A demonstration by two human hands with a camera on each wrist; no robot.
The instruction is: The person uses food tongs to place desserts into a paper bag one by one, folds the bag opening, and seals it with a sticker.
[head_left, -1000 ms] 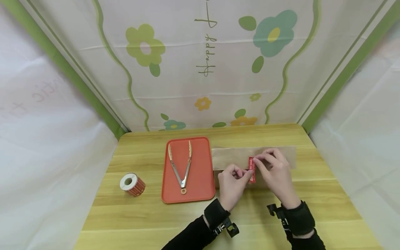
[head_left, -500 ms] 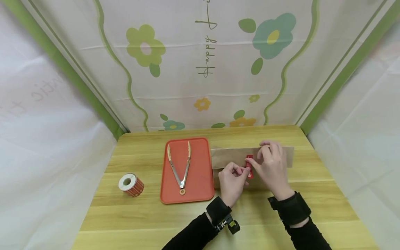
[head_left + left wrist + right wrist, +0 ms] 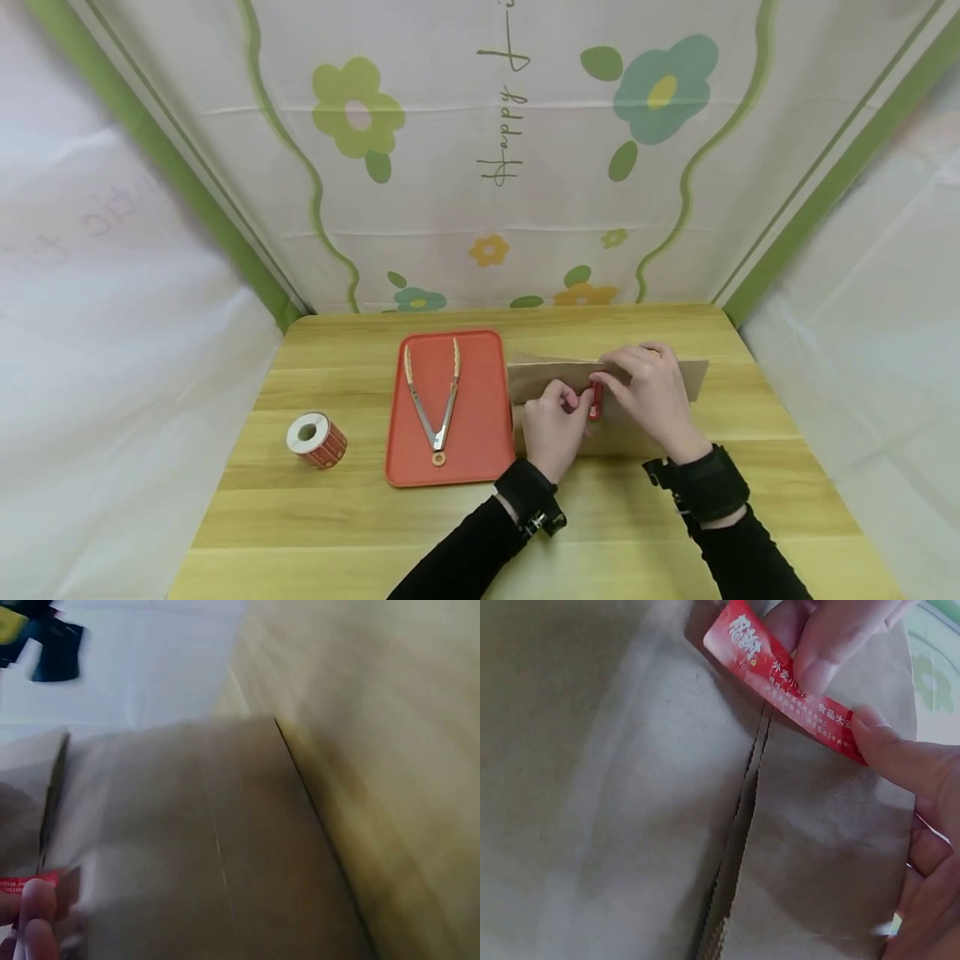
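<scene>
On one flat brown paper bag (image 3: 547, 379), left hand (image 3: 553, 429) and right hand (image 3: 648, 398) both pinch one red printed sticker (image 3: 784, 682) (across its folded flap).

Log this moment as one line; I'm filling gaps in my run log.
left hand: pinches red sticker | right hand: presses sticker on brown paper bag flap | tongs on orange tray | sticker roll left
</scene>
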